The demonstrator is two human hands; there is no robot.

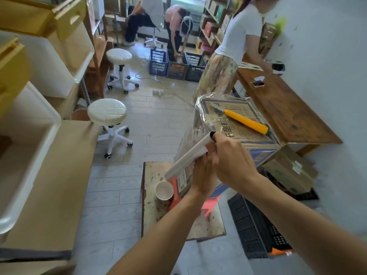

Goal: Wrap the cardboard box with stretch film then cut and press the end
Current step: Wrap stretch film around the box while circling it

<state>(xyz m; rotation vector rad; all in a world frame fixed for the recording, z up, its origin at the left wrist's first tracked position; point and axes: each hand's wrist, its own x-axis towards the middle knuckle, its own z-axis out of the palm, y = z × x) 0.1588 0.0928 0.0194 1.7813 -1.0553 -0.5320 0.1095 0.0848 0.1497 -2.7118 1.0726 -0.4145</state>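
Head view: both hands grip a stretch film roll [190, 155] — right hand [232, 161] clasping its upper end, left hand [202, 177] beneath — beside the film-draped cardboard box [248, 135], a yellow utility knife [246, 121] lying on top.
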